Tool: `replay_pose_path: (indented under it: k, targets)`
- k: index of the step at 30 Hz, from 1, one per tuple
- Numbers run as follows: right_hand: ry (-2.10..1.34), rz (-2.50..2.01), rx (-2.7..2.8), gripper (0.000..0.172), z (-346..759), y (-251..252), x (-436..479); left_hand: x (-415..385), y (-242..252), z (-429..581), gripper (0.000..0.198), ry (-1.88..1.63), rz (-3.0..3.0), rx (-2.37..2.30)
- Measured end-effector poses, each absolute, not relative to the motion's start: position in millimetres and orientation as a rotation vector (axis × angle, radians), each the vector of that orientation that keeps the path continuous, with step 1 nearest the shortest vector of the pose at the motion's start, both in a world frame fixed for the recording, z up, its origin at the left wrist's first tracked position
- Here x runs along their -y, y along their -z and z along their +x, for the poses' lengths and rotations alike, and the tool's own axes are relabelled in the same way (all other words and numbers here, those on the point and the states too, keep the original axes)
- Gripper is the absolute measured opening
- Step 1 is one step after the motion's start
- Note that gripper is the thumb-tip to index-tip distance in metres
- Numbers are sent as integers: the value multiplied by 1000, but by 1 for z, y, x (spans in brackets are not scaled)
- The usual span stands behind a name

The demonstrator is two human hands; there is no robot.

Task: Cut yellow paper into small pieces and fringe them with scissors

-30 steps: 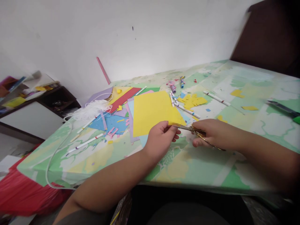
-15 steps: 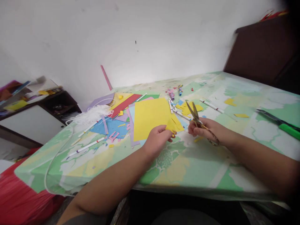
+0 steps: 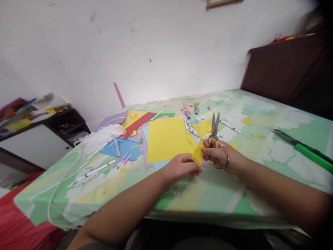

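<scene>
My left hand [image 3: 182, 168] pinches a yellow scrap [image 3: 197, 155] just right of the yellow sheet [image 3: 166, 139]; my right hand [image 3: 221, 158], closed around scissors [image 3: 215, 125], holds them blades-up beside it. The sheet lies on a green-patterned table [image 3: 260, 166], white wall [image 3: 156, 52] behind.

One pair of scissors [image 3: 214, 125]. One large yellow sheet [image 3: 168, 139] and one small yellow scrap [image 3: 197, 156]. One red strip [image 3: 139, 121]. One blue sheet [image 3: 122, 146]. At least six white pens [image 3: 95, 170]. One green-handled knife [image 3: 312, 157]. One tangle of white cord [image 3: 104, 132]. One counter [image 3: 213, 194].
</scene>
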State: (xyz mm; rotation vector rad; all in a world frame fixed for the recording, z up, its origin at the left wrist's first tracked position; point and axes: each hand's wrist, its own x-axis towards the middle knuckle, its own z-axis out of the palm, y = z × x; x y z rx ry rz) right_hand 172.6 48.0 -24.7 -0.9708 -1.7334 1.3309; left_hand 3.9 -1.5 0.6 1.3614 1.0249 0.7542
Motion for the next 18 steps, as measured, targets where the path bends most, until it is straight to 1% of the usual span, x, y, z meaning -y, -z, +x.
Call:
replay_pose_path:
  k: [3, 5, 8, 11, 15, 18]
  targets:
    - [-1172, -1070, 1738, 24, 178, 18, -57, 0, 3, 3, 16, -755, 1419, -998]
    - [-1048, -1162, 1744, 24, 187, 7, -74, -2, 5, 0, 21, -756, 1578, -1078]
    - [-807, -1391, 1742, 24, 209, -11, -115, -9, 2, -4, 24, -708, 1942, -1408]
    - [-588, -1655, 1787, 24, 231, -22, -155, -21, -5, -8, 29, -490, 2149, -1677]
    - [-337, -1882, 1829, 32, 255, -15, -174, -43, -10, -21, 32, -295, 2206, -1779]
    - [-218, -1955, 1810, 35, 271, 0, -161, -65, -7, -41, 42, -182, 2220, -1934]
